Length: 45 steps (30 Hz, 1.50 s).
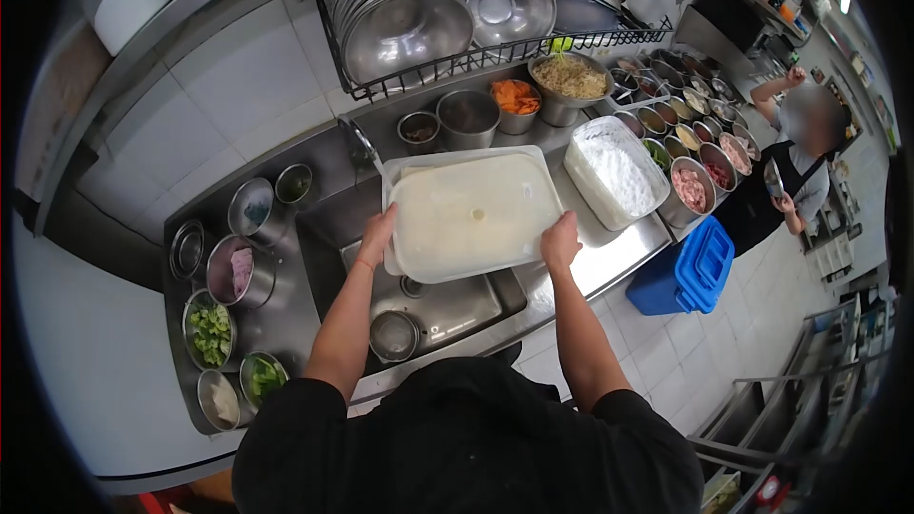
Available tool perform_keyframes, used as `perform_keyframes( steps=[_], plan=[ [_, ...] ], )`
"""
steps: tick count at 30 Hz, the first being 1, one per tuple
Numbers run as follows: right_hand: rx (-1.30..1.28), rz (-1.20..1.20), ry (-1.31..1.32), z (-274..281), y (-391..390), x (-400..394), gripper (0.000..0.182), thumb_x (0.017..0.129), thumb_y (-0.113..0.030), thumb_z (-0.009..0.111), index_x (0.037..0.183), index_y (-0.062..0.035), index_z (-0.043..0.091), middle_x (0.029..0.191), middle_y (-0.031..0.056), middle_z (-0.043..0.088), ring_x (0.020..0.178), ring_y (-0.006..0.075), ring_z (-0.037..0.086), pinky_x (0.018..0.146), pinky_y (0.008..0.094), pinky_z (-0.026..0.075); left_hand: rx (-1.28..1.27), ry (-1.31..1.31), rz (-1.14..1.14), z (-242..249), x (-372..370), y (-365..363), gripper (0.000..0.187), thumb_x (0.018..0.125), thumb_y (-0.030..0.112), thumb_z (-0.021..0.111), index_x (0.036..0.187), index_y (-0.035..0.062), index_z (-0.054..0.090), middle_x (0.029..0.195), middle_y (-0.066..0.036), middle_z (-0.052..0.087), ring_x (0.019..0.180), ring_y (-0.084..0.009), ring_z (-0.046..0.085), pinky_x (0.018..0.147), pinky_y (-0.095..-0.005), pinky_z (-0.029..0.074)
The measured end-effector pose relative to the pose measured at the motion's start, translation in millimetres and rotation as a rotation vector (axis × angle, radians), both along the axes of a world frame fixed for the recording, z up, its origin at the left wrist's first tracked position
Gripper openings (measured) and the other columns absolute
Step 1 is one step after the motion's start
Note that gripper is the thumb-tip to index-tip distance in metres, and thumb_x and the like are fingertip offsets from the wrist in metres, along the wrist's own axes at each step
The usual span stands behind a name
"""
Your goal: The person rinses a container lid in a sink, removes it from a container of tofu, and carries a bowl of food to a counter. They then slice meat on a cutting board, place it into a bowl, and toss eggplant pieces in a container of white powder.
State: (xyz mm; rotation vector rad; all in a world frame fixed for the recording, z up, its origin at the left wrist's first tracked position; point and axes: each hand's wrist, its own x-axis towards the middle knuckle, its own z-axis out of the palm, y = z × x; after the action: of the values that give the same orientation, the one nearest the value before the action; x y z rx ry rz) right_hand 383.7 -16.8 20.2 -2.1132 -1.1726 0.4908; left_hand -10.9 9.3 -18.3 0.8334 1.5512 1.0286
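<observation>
A wide rectangular plastic tub, whitish and translucent, is held over the steel sink between my two hands. My left hand grips its left side and my right hand its right side; both sets of fingers are partly hidden by the tub. Its flat top has a small round mark near the middle, and its contents cannot be made out. The faucet rises just behind its left corner. Below, a round metal container stands in the sink basin.
To the right is a tub of white powder. Bowls of carrot and sprouts line the back; chopped greens sit left. A blue bin stands on the floor, near a co-worker. Metal bowls fill the rack above.
</observation>
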Motion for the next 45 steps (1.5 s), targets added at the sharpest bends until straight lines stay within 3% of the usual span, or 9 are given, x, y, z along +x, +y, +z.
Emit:
perform_keyframes(
  steps=[8,11,14,17,21,28,31,36,45],
  plan=[
    [-0.082,0.100,-0.393,-25,20,-1,0.035,0.090,-0.015,0.055,0.121,0.0018,0.059,0.110,0.0184,0.073,0.102,0.0354,0.073,0.099,0.0727,0.036,-0.024,-0.036,-0.039,-17,-13,3,0.061,0.104,0.049,0.060,0.117,-0.0103,0.069,0.106,-0.010,0.073,0.091,-0.0140,0.068,0.080,-0.0324,0.054],
    [-0.074,0.161,-0.043,-20,24,20,0.031,0.088,-0.018,0.058,0.108,0.0051,0.061,0.103,0.0283,0.071,0.098,0.0474,0.068,0.090,0.0550,0.053,0.052,-0.057,0.031,-27,-12,17,0.070,0.100,0.057,0.064,0.112,-0.0116,0.071,0.106,-0.012,0.074,0.092,-0.0156,0.068,0.082,-0.0338,0.055],
    [0.049,0.169,0.067,-44,32,46,0.033,0.090,-0.020,0.056,0.107,0.0077,0.060,0.099,0.0331,0.069,0.097,0.0520,0.066,0.090,0.0558,0.053,0.030,0.119,-0.015,-23,-17,28,0.080,0.101,0.061,0.056,0.125,-0.0143,0.065,0.121,-0.015,0.071,0.103,-0.0195,0.068,0.091,-0.0344,0.054],
    [0.005,0.345,0.054,-32,28,66,0.040,0.089,-0.024,0.060,0.112,0.0091,0.062,0.109,0.0328,0.069,0.104,0.0484,0.067,0.094,0.0538,0.053,0.070,0.292,-0.011,-16,-6,32,0.082,0.102,0.063,0.052,0.120,-0.0155,0.066,0.119,-0.016,0.072,0.100,-0.0200,0.068,0.089,-0.0358,0.054],
    [-0.057,0.395,0.106,-29,6,80,0.039,0.086,-0.025,0.060,0.096,0.0114,0.069,0.103,0.0348,0.069,0.101,0.0479,0.068,0.094,0.0527,0.053,-0.026,0.428,-0.091,4,10,37,0.080,0.104,0.060,0.051,0.116,-0.0166,0.067,0.114,-0.020,0.073,0.101,-0.0220,0.066,0.090,-0.0382,0.051],
    [-0.191,0.468,0.218,-25,-67,123,0.045,0.083,-0.037,0.065,0.085,0.0081,0.070,0.090,0.0321,0.069,0.088,0.0476,0.068,0.082,0.0511,0.054,0.070,0.643,-0.225,0,54,82,0.069,0.105,0.052,0.049,0.107,-0.0132,0.070,0.109,-0.028,0.073,0.104,-0.0395,0.069,0.092,-0.0455,0.049],
    [-0.214,0.470,0.290,-23,-88,136,0.044,0.082,-0.039,0.069,0.088,0.0047,0.073,0.082,0.0232,0.072,0.080,0.0378,0.071,0.075,0.0461,0.057,0.056,0.811,-0.356,24,92,107,0.068,0.104,0.055,0.048,0.107,-0.0091,0.072,0.110,-0.029,0.072,0.107,-0.0446,0.067,0.094,-0.0488,0.049],
    [-0.371,0.452,0.825,-11,-121,141,0.042,0.091,-0.042,0.076,0.077,-0.0037,0.067,0.067,0.0045,0.062,0.055,0.0121,0.057,0.048,0.0280,0.045,0.151,0.980,-0.516,27,143,157,0.065,0.102,0.057,0.048,0.100,-0.0032,0.073,0.109,-0.031,0.069,0.109,-0.0496,0.063,0.092,-0.0541,0.048],
    [-0.271,0.290,1.094,-35,-140,128,0.039,0.090,-0.041,0.081,0.082,-0.0051,0.068,0.071,0.0037,0.066,0.062,0.0115,0.062,0.053,0.0264,0.047,0.252,1.102,-0.511,54,254,191,0.057,0.101,0.051,0.052,0.102,-0.0028,0.072,0.108,-0.028,0.071,0.108,-0.0475,0.064,0.092,-0.0528,0.048]
  ],
)
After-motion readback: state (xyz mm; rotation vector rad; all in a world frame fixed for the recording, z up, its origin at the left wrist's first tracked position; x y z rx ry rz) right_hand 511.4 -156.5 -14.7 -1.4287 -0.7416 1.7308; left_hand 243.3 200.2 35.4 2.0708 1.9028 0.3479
